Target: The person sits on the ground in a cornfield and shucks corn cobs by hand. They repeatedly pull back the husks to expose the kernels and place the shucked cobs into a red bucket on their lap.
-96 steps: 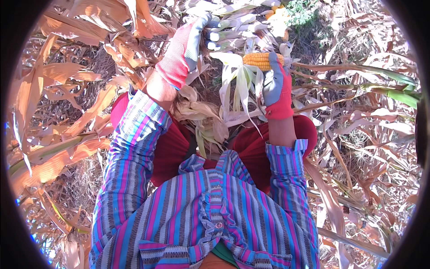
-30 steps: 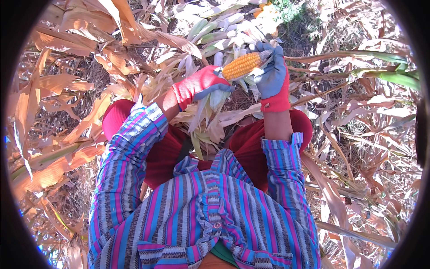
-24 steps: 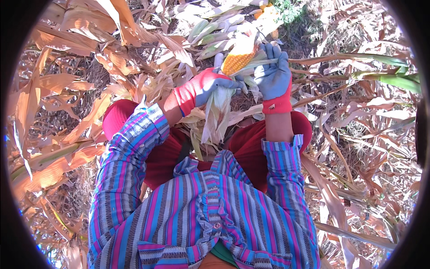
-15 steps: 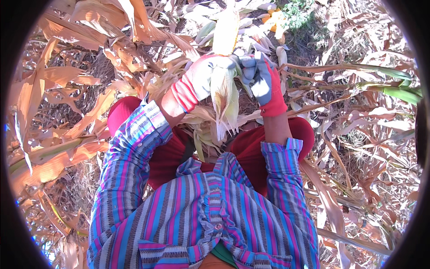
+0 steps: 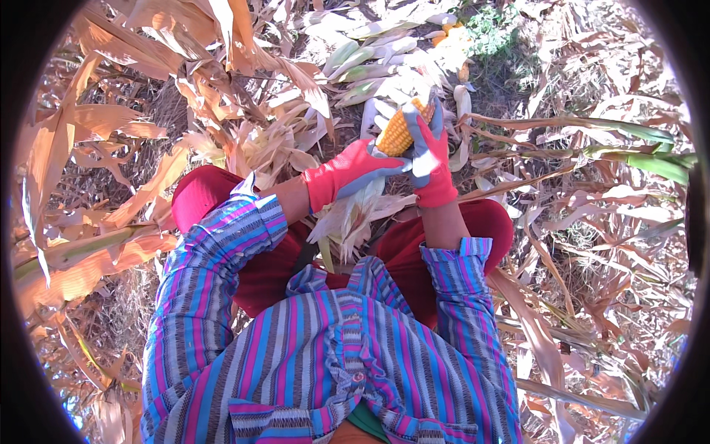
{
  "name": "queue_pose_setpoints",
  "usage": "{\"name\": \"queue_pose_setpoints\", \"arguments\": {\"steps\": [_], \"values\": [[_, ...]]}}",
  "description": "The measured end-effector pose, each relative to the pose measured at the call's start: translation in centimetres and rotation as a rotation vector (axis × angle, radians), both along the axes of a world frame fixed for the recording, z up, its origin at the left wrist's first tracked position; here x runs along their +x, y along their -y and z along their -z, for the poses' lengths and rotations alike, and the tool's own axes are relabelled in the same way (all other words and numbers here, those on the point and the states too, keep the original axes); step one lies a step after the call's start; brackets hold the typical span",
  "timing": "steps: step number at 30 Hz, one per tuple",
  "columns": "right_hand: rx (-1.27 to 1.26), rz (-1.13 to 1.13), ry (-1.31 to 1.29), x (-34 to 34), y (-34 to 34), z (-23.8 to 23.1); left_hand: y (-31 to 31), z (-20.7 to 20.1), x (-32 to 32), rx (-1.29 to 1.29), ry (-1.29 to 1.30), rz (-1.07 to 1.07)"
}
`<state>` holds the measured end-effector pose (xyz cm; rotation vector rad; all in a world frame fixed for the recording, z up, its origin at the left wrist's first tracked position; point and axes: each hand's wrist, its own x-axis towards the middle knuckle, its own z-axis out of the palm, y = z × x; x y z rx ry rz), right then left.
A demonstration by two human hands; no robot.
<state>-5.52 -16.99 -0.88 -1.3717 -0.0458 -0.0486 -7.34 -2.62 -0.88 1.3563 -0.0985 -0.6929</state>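
Observation:
Beyond my knees, a bare yellow corn cob (image 5: 397, 135) is tilted, its upper end leaning right. My right hand (image 5: 430, 152), in a red glove with a grey palm, is closed around the cob's right side and upper end. My left hand (image 5: 359, 172), gloved alike, has its fingers stretched out to the right beneath the cob's lower end, thumb apart. Whether it bears any of the cob's weight I cannot tell. Below the left hand lie loose pale husks (image 5: 351, 222), between my knees.
Several cobs still in husk (image 5: 377, 70) lie in a pile ahead. Bare yellow cobs (image 5: 449, 33) are at its far right, near a green weed (image 5: 492, 33). Dry corn leaves (image 5: 55, 159) crowd the left. A partly green stalk (image 5: 636, 155) reaches in from the right.
The husk has come off the cob and is no longer in my left hand. The cob has come lower and nearer, into my right hand. My left fingers have opened out.

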Motion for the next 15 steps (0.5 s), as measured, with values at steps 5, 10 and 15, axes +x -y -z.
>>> {"name": "queue_pose_setpoints", "arguments": {"steps": [5,10,15], "values": [[-0.082,-0.061,-0.014,-0.3,-0.5,-0.9,-0.5,1.3,-0.2,0.246,0.102,0.198],[-0.596,-0.371,0.067,-0.1,-0.6,-2.8,0.3,-1.4,-0.3,0.981,0.451,0.635],[-0.666,-0.412,0.282,-2.6,-1.1,-2.9,-0.5,4.3,-3.3,0.640,0.814,0.557]]}}
